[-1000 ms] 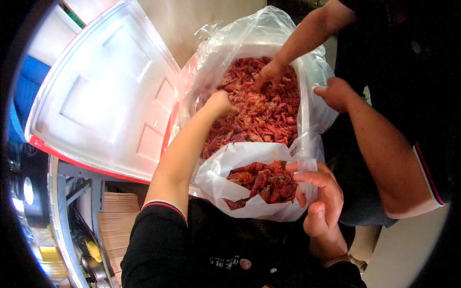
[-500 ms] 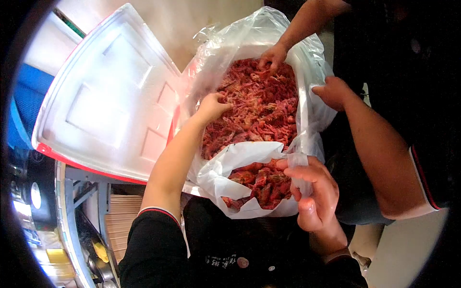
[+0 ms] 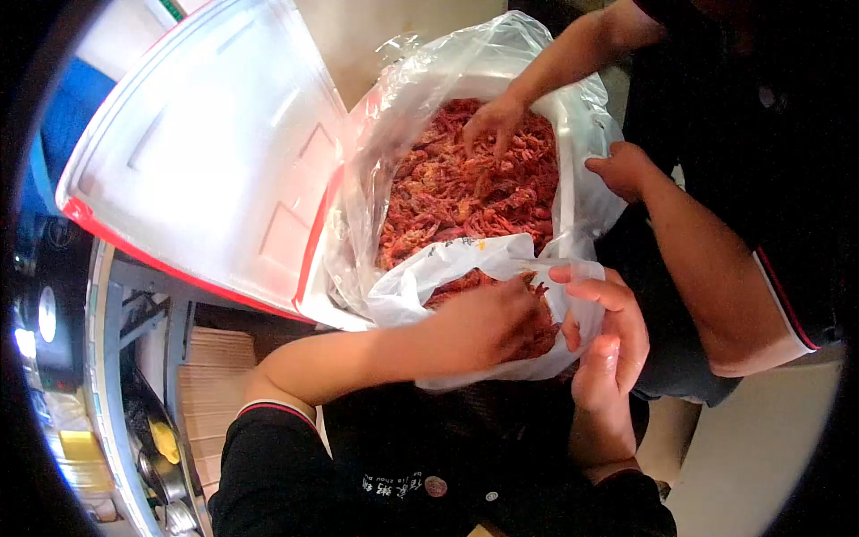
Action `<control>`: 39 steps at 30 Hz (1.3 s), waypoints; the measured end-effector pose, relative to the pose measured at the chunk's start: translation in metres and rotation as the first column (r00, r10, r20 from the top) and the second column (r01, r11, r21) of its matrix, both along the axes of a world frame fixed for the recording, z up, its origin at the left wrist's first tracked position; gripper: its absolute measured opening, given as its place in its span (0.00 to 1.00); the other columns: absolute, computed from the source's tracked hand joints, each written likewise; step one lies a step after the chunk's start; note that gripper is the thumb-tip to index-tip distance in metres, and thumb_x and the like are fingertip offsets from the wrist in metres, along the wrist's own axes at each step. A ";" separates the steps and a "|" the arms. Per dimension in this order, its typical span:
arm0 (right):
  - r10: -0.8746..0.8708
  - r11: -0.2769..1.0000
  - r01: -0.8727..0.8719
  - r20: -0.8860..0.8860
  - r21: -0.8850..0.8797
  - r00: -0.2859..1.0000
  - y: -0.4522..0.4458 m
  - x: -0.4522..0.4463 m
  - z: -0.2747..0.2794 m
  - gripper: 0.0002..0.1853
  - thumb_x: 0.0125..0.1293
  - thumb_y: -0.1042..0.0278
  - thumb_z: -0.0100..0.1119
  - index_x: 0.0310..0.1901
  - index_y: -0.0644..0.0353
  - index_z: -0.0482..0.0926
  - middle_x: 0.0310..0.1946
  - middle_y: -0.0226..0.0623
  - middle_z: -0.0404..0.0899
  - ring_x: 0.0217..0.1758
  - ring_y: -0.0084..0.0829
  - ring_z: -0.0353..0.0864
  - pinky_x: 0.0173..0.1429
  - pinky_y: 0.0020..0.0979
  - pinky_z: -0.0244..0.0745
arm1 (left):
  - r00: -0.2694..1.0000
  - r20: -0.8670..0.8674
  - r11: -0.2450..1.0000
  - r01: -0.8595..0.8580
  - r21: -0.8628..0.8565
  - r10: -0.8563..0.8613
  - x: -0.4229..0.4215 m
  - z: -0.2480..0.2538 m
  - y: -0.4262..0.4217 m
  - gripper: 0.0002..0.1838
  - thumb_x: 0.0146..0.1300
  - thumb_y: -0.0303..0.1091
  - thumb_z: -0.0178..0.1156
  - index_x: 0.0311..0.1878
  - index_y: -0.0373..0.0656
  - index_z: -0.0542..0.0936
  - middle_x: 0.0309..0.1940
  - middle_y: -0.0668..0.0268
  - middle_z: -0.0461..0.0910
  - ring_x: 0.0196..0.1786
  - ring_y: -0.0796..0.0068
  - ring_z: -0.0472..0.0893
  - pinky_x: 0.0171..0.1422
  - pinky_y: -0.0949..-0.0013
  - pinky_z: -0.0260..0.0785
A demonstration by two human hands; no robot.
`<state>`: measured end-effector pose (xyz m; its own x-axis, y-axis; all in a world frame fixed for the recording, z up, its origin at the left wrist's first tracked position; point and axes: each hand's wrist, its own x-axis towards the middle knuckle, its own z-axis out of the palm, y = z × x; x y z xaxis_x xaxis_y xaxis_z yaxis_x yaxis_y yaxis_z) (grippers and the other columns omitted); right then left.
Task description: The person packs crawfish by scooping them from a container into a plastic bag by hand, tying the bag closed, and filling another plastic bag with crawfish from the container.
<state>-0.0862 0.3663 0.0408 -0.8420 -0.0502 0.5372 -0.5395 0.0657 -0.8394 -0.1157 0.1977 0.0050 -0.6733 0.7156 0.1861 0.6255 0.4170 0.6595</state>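
Observation:
Red crayfish [image 3: 465, 192] fill a large box lined with a clear plastic bag [image 3: 371, 134]. In front of it, a smaller white bag [image 3: 403, 286] stands open with crayfish inside. My left hand [image 3: 497, 327] is over the mouth of this bag, its fingers curled down into it and largely hidden. My right hand [image 3: 613, 331] grips the bag's right edge between fingers and thumb. A co-worker's hand [image 3: 497, 121] reaches over the crayfish in the box, and the co-worker's other hand [image 3: 622, 170] holds the liner's right edge.
A white foam lid [image 3: 215, 152] with a red rim leans open at the left of the box. Below it are a metal rack [image 3: 174, 358], a stack of light slats [image 3: 215, 385] and a yellow item [image 3: 165, 442]. The co-worker's dark clothing fills the right side.
My left hand has moved from the crayfish in the box down to the small bag. The co-worker's reaching hand has shifted slightly left, its fingers more spread. My right hand stays at the bag's edge.

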 end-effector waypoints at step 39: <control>0.097 0.995 -0.097 0.026 0.008 0.995 0.010 -0.006 -0.002 0.24 0.63 0.50 0.51 0.43 0.69 0.75 0.44 0.48 0.78 0.24 0.23 0.68 0.24 0.23 0.63 | 0.894 -0.262 0.643 -0.444 -0.625 0.363 -0.166 -0.118 -0.066 0.17 0.48 0.39 0.63 0.38 0.38 0.79 0.41 0.52 0.78 0.48 0.53 0.76 0.50 0.54 0.71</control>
